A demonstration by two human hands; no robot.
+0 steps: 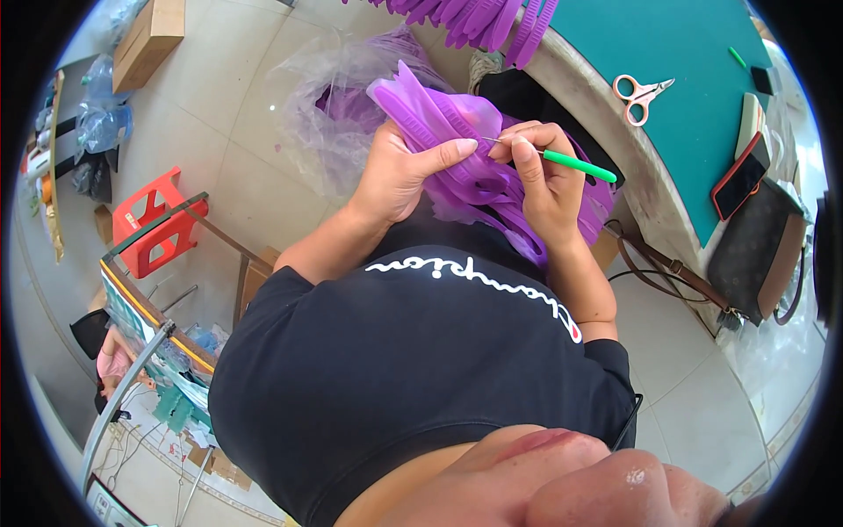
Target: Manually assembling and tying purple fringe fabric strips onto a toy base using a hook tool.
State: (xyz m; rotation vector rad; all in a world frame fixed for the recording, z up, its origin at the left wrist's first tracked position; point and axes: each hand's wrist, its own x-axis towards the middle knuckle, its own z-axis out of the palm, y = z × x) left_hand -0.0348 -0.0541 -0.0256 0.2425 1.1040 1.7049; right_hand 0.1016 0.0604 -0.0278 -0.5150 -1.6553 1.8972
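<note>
My left hand [397, 173] grips a bundle of soft, purple rubber-like strips [420, 110], its thumb pressed on top. The strips fan out above my fingers and hang down over my lap. In my right hand [549, 180] is a thin pick with a green handle [580, 165], pinched between thumb and fingers. Its fine metal tip points left and reaches the strips close to my left thumb. Whether the tip pierces the material is too small to tell.
To the right stands a teal-topped table [632, 39] with pink-handled scissors [643, 97], a phone [739, 178] and a brown bag [757, 250] at its edge. More purple strips [474, 19] overhang its far corner. A clear plastic bag [303, 114] lies ahead; a red stool [145, 215] stands left.
</note>
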